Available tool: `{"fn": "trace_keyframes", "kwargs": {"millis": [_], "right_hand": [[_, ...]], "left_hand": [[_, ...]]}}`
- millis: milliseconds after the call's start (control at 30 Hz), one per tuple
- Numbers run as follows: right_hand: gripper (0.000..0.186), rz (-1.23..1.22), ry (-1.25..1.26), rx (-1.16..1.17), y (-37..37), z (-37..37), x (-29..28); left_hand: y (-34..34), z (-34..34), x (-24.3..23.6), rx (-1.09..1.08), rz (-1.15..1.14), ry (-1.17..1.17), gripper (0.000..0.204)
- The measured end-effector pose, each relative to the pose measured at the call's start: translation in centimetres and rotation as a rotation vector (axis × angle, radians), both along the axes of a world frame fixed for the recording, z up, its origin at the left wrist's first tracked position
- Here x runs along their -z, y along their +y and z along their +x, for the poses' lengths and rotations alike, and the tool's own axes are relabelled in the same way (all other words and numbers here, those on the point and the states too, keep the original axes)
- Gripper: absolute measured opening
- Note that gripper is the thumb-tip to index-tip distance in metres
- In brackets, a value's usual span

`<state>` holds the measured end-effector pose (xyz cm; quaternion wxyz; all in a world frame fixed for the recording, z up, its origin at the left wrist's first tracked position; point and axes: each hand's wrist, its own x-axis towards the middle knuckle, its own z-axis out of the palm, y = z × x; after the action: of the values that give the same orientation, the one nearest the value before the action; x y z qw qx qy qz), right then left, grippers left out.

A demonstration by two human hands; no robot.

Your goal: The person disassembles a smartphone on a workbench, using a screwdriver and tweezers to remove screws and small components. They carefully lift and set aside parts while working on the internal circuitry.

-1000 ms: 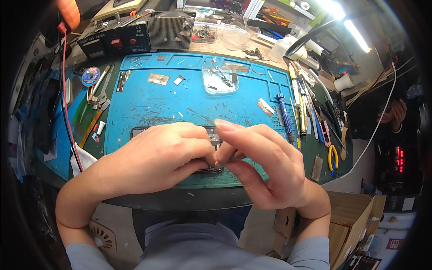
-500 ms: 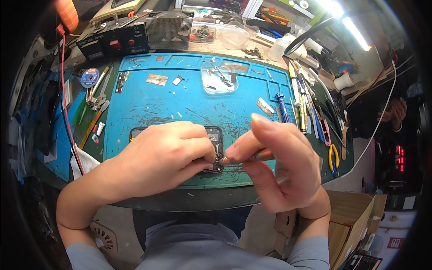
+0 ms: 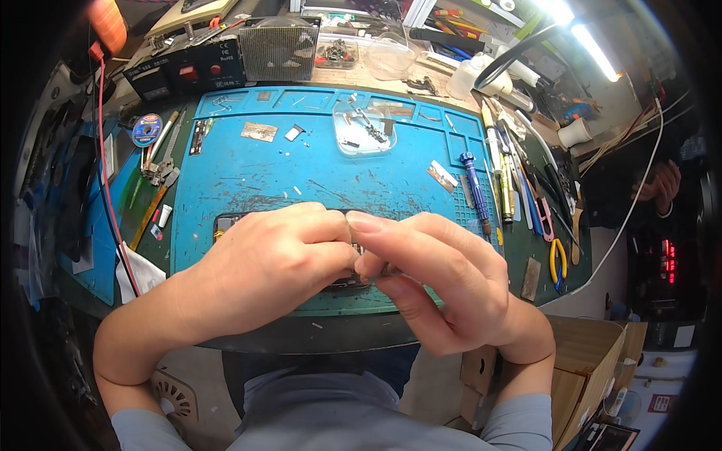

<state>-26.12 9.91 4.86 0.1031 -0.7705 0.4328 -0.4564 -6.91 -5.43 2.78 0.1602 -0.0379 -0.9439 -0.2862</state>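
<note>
Phone-like device [image 3: 228,222] sits low on the blue mat [image 3: 241,161], toward 6 o'clock, mostly buried under both hands. Left hand [image 3: 289,248] is curled over it; can't tell if those fingers are gripping anything. Right hand [image 3: 451,274] looks pinched on a thin tool [image 3: 388,269], mostly hidden. Imo the risk is that tool slipping and scratching the device, since the fingers crowd in and block the view. A knock could also shove things toward the table edge [image 3: 301,338] at 6. Roomiest way out is 12, past small scraps [image 3: 295,190]; a see-through tray [image 3: 365,152] sits at 1, a blue screwdriver [image 3: 476,189] around 2.
</note>
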Motion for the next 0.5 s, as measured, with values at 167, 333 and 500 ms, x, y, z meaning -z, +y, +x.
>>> {"fn": "trace_keyframes", "kwargs": {"millis": [167, 333, 500], "right_hand": [[0.049, 0.007, -0.001, -0.001, 0.0, 0.1, -0.1], [0.041, 0.018, 0.045, 0.033, 0.0, 0.2, -0.4], [0.037, -0.066, 0.086, 0.122, 0.1, 0.8, -1.3]], "left_hand": [[0.1, 0.0, -0.3, -0.006, 0.025, 0.012, 0.02], [-0.1, 0.2, -0.8, -0.021, 0.121, -0.099, 0.019], [0.1, 0.1, -2.5, 0.04, 0.535, -0.082, 0.047]]}}
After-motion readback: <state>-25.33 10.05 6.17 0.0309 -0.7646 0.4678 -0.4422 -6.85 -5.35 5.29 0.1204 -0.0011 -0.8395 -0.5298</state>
